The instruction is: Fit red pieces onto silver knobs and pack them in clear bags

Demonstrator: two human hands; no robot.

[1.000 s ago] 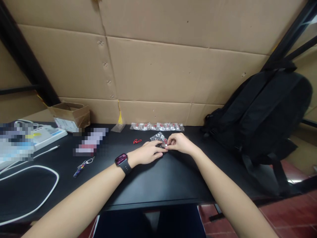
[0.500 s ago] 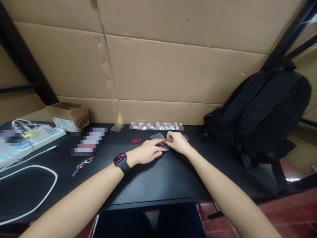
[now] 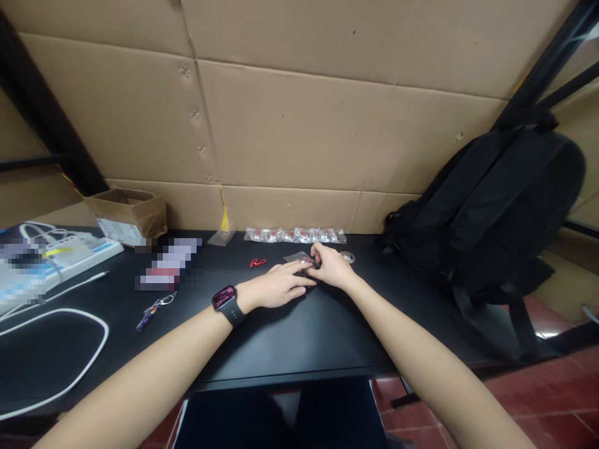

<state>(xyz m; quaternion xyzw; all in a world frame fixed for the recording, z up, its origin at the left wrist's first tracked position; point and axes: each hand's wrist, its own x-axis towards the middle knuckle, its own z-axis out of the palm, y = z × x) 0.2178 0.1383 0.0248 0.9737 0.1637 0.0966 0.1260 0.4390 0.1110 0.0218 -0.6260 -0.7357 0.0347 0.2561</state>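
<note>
Fingers of the left hand (image 3: 281, 285) kinda spread, pressing on a small clear packet (image 3: 296, 257) on the black desk (image 3: 299, 349) | right hand (image 3: 330, 267) curled at the packet's right side, can't tell if it's pinching | round clear disc (image 3: 347, 257) just beyond right hand | red cord (image 3: 257, 263) left of packet | row of shiny packets (image 3: 296, 236) behind

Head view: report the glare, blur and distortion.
In the head view, a soft sheen lies on the black desk; small glints on the row of clear packets; the black backpack loses detail to darkness; stretching towards the edges looks like a wide lens; fine detail between left hand and right hand is unclear; pixelated patches at left.
</note>
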